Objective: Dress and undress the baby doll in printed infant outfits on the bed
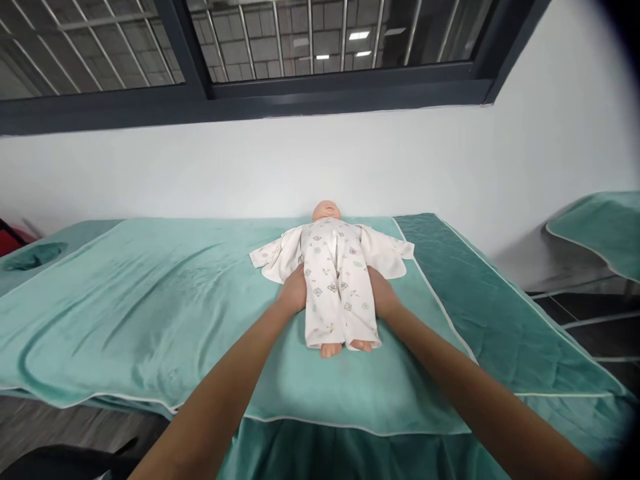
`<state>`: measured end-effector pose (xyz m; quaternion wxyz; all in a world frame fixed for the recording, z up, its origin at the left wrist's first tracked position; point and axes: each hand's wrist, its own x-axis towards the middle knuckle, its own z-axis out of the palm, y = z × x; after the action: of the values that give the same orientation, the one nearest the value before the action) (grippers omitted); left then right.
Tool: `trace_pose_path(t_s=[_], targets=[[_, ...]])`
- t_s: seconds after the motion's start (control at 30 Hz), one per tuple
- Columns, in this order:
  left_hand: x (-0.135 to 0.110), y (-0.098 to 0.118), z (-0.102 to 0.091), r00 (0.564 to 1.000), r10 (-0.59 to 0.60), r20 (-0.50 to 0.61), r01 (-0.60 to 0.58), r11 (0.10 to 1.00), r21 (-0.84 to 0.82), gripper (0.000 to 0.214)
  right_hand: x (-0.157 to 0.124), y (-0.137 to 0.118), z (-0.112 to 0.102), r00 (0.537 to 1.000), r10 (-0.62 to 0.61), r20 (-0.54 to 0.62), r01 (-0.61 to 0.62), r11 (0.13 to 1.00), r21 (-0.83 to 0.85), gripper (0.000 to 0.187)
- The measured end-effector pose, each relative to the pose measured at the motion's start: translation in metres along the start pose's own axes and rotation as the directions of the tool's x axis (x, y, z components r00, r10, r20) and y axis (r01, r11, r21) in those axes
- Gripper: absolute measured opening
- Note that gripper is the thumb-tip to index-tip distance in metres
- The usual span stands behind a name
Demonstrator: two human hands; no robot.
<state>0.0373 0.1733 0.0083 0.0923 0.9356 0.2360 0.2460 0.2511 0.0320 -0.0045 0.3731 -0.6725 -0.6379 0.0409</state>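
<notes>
A baby doll (pixel 327 210) lies on its back on the bed, head toward the wall. White printed pants (pixel 330 280) cover its body and legs, and its bare feet (pixel 331 349) show below the cuffs. Spread beneath it is a white baby jacket (pixel 383 252) with both sleeves out to the sides. My left hand (pixel 294 291) is closed at the left edge of the pants. On the opposite edge, my right hand (pixel 383 293) is closed in the same way. The fingertips of both hands are hidden by the cloth and the doll.
A light green sheet (pixel 165 300) with white piping covers the bed, over a darker quilted cover (pixel 500 320) at right. Behind stands a white wall (pixel 250 167) under a dark-framed window (pixel 320 87). Another green-covered surface (pixel 600 230) is at far right, and a face hole (pixel 35 257) at far left.
</notes>
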Motion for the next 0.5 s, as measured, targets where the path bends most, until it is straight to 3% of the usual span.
trace_pose_path(t_s=[0.1, 0.2, 0.37, 0.5], targets=[[0.005, -0.005, 0.003, 0.999, 0.030, -0.033, -0.030, 1.000, -0.004, 0.054, -0.005, 0.002, 0.002, 0.996, 0.084, 0.008, -0.084, 0.994, 0.074, 0.044], [0.006, -0.008, 0.005, 0.999, 0.041, -0.020, -0.041, 0.999, 0.001, 0.055, -0.005, 0.002, 0.005, 0.995, 0.099, 0.019, -0.099, 0.994, 0.047, 0.046], [0.004, -0.004, 0.003, 0.996, -0.094, -0.010, 0.093, 0.995, -0.037, 0.055, 0.011, -0.013, 0.013, 0.997, 0.075, 0.015, -0.073, 0.988, -0.135, 0.034], [0.001, 0.000, 0.000, 0.978, -0.206, -0.036, 0.202, 0.976, -0.084, 0.050, 0.012, -0.024, 0.010, 0.996, 0.060, 0.060, -0.050, 0.986, -0.157, 0.029]])
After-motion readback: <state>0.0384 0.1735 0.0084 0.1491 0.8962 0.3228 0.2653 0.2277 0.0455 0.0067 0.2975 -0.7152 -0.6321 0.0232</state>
